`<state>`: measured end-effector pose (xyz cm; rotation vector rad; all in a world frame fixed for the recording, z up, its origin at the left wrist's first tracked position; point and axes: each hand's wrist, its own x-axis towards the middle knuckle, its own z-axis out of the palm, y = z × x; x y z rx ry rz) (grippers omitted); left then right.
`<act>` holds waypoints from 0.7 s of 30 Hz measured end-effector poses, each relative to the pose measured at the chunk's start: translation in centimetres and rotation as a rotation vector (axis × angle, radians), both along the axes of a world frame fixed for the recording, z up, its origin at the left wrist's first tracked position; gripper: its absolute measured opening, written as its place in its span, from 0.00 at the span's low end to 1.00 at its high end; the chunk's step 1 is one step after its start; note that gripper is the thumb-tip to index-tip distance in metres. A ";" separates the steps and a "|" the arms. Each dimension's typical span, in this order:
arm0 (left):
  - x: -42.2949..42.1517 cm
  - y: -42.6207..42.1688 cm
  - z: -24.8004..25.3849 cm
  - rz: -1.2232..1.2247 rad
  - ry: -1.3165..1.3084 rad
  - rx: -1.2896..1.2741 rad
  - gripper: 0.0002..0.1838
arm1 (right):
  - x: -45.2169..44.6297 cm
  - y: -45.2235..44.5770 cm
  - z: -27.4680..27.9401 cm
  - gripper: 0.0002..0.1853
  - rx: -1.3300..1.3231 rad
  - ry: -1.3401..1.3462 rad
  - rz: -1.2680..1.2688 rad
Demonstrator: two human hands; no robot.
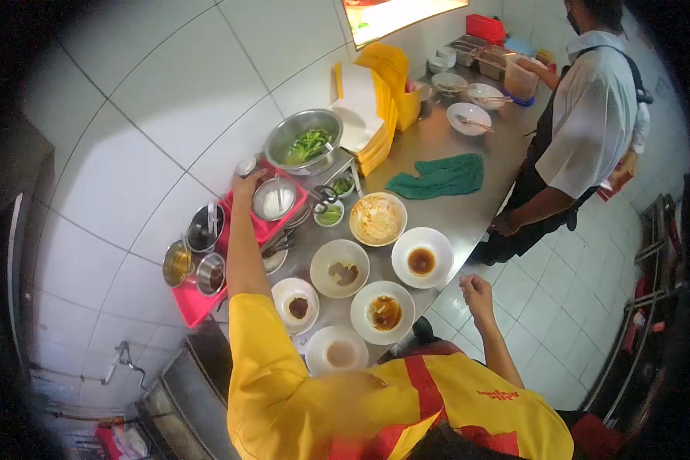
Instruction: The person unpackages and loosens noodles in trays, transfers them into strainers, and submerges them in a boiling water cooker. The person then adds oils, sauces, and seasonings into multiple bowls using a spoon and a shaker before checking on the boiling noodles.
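My left hand (247,185) reaches over the pink tray (194,300) at the wall, its fingers around a small metal-topped container (245,165). Beside that hand stands a metal bowl of white powder (274,199) with a spoon in it. My right hand (477,297) is raised off the table's near edge, fingers curled in and nothing visible in them. Between my arms are several white bowls: one with brown sauce (422,262), another with amber sauce (385,313), one with dark paste (299,308), and one holding an orange-white mixture (378,218).
A steel bowl of green vegetables (308,146) stands behind the tray, near yellow paper packaging (383,100). A green cloth (437,176) lies on the steel table (456,218). At right, a co-worker (598,115) stands against the table, close to bowls with chopsticks (469,119).
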<state>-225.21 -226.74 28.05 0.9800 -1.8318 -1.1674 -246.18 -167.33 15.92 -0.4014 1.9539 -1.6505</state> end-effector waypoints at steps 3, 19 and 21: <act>-0.5 0.9 0.0 0.098 0.196 -0.025 0.26 | 0.4 0.3 0.8 0.14 0.005 0.017 -0.018; -0.2 43.9 -3.3 -0.485 -0.107 0.043 0.32 | 1.9 -4.8 2.6 0.12 0.018 0.032 0.222; -0.1 43.8 -6.1 -0.411 -0.056 0.194 0.32 | 2.1 -4.9 3.0 0.12 0.012 0.029 0.231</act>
